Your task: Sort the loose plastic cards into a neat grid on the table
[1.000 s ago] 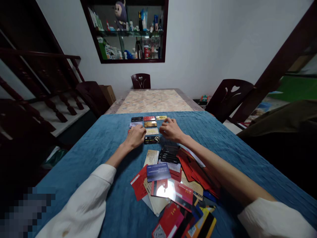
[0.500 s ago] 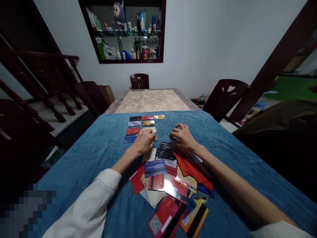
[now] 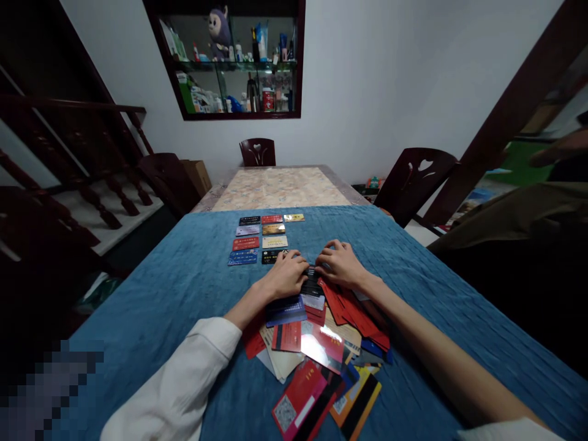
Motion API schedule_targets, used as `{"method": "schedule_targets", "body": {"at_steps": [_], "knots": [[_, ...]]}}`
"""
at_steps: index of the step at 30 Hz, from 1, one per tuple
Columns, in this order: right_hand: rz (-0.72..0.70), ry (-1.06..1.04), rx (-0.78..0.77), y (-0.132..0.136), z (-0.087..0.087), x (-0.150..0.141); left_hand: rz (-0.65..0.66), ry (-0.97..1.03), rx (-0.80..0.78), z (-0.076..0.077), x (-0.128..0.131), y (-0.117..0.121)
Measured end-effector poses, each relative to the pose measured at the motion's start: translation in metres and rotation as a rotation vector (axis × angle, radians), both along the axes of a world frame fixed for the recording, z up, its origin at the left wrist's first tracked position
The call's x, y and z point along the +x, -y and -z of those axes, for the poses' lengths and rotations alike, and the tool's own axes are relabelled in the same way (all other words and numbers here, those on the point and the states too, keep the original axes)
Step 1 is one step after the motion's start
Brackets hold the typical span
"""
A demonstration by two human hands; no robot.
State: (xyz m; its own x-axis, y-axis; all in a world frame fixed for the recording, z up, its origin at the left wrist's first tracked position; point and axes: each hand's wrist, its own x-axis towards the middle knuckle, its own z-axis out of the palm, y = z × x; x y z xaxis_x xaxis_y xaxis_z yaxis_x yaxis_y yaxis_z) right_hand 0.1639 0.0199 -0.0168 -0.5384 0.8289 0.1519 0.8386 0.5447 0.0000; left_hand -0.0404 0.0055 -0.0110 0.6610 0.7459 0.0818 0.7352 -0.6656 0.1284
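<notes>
My left hand reaches over the near pile, fingers bent and fingertips at the left edge of a stack of black cards. Across from it my right hand has its fingers curled onto the stack's upper right edge. Both hands appear closed on the black cards, though the fingertips are partly hidden. Below the hands lie a blue card, a fan of red cards and a glossy red-and-white card. Beyond my left hand, a black VIP card lies flat, its right end partly covered.
Cards lie in rows, among them a blue card, a red card and a gold card. The blue cloth covers the near table. Chairs stand around it. Another person's trousers show at right.
My left hand has moved right and nearer, from the card rows to the black stack, uncovering the cream card and most of the black VIP card. My right hand has shifted slightly nearer.
</notes>
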Motion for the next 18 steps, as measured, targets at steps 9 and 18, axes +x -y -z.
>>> {"method": "schedule_targets", "body": {"at_steps": [9, 18], "knots": [[0.043, 0.046, -0.077, 0.002, -0.007, 0.0, -0.002, -0.024, -0.094, 0.002, -0.002, -0.002], [0.035, 0.064, -0.139, 0.004, -0.017, 0.001, 0.009, -0.021, -0.108, -0.011, -0.008, -0.002]]}}
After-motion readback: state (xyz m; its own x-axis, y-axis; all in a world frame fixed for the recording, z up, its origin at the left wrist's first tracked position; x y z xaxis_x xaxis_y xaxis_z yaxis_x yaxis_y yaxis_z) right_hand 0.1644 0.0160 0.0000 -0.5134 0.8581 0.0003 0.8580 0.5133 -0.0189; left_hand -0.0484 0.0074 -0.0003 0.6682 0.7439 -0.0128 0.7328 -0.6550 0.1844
